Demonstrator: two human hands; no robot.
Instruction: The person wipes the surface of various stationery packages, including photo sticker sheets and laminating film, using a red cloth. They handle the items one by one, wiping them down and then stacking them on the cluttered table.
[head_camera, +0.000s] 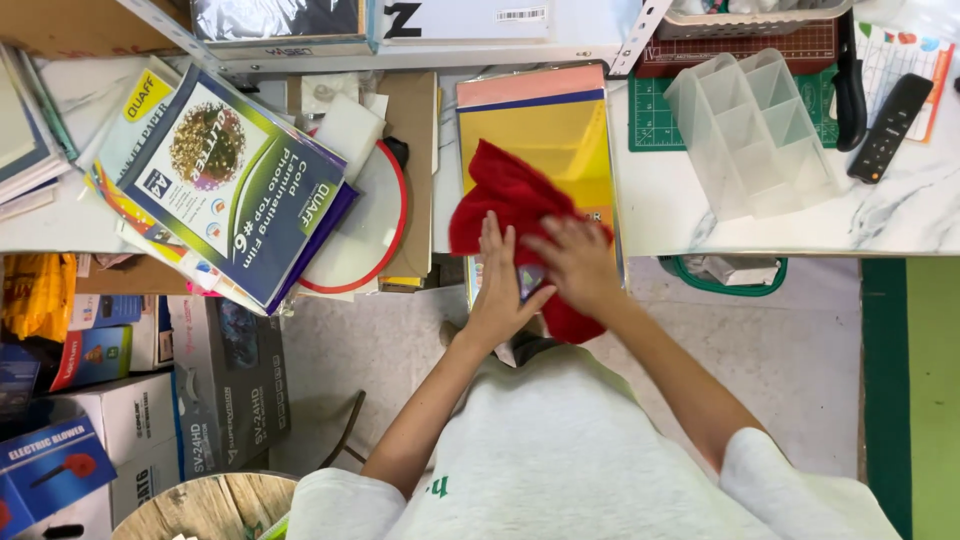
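I stand at the white marble-patterned tabletop (900, 225). A stack of coloured sheet packs (548, 120) overhangs its near edge, yellow on top. A crumpled red cloth (505, 190) lies on that stack. My left hand (497, 285) rests flat, fingers straight, against the cloth's near side; my right hand (573, 262) presses down on the cloth, touching my left.

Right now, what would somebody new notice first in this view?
A bright red cloth lies mid-frame, with the left hand and right hand pressed on it over a yellow packet. Left of it leans a pile of paper packs; a clear plastic organizer lies at upper right.
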